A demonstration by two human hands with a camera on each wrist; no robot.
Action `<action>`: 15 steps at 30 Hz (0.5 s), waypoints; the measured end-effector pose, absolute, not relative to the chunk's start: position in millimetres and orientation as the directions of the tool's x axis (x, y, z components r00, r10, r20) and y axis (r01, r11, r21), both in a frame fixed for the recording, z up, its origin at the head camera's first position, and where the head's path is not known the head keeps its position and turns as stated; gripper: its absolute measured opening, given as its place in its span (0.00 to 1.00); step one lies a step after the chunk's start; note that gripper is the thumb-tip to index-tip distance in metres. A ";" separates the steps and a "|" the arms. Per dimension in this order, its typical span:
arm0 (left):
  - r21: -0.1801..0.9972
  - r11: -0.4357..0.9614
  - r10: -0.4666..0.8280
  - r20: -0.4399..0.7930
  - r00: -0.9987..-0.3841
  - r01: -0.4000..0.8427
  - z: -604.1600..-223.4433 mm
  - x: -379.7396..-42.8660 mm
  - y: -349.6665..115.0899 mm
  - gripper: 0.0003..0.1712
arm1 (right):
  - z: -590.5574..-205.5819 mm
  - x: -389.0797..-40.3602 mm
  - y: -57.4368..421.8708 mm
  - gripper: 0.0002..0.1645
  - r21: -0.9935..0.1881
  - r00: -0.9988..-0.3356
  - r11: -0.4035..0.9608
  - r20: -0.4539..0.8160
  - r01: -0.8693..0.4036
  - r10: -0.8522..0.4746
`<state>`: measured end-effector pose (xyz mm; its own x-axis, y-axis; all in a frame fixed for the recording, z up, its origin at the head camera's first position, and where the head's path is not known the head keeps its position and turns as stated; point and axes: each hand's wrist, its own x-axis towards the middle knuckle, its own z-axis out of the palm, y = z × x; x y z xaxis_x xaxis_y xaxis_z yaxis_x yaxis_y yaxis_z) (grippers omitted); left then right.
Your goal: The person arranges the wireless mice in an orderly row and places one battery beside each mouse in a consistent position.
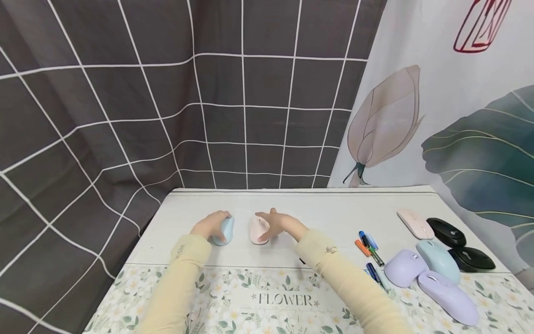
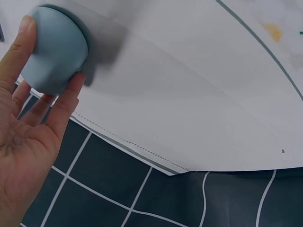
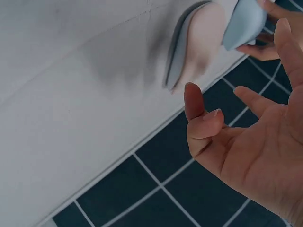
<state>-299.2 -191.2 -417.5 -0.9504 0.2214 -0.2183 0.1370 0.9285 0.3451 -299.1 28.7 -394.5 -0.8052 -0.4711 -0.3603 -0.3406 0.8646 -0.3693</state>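
Note:
A light blue computer mouse (image 1: 227, 229) lies on the white part of the desk mat, and my left hand (image 1: 208, 225) holds it from the left, thumb and fingers at its sides. The left wrist view shows the same mouse (image 2: 57, 49) between thumb and fingers of the left hand (image 2: 31, 137). To its right lies a pale pink mouse (image 1: 257, 229). My right hand (image 1: 277, 223) hovers at the pink mouse's right side with fingers spread. In the right wrist view that hand (image 3: 255, 137) stands apart from the pink mouse (image 3: 206, 40), some fingers bent, holding nothing.
On the right lie more mice: pink (image 1: 415, 223), two black (image 1: 447, 232), blue (image 1: 439, 260) and two lilac (image 1: 448, 297). Several pens and markers (image 1: 370, 248) lie left of them. A dark grid curtain (image 1: 267, 120) hangs behind the mat's far edge.

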 end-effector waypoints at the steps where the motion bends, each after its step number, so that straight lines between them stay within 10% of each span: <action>1: 0.344 0.928 0.229 -0.215 -0.949 0.145 -417.4 -299.2 -191.7 0.48 | -392.9 -295.8 30.8 0.51 -0.366 -0.803 0.856 -0.342 -0.365 -0.488; 15: 0.379 0.900 0.293 -0.164 -0.942 0.214 -419.8 -292.8 -197.6 0.48 | -373.5 -232.3 70.9 0.41 -0.398 -0.735 0.657 0.070 -0.640 -0.674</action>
<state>-292.8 -197.6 -419.8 -0.9420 0.2928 -0.1641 0.2138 0.9003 0.3792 -232.3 70.9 -373.5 -0.7355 -0.6739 0.0700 -0.6400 0.6572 -0.3981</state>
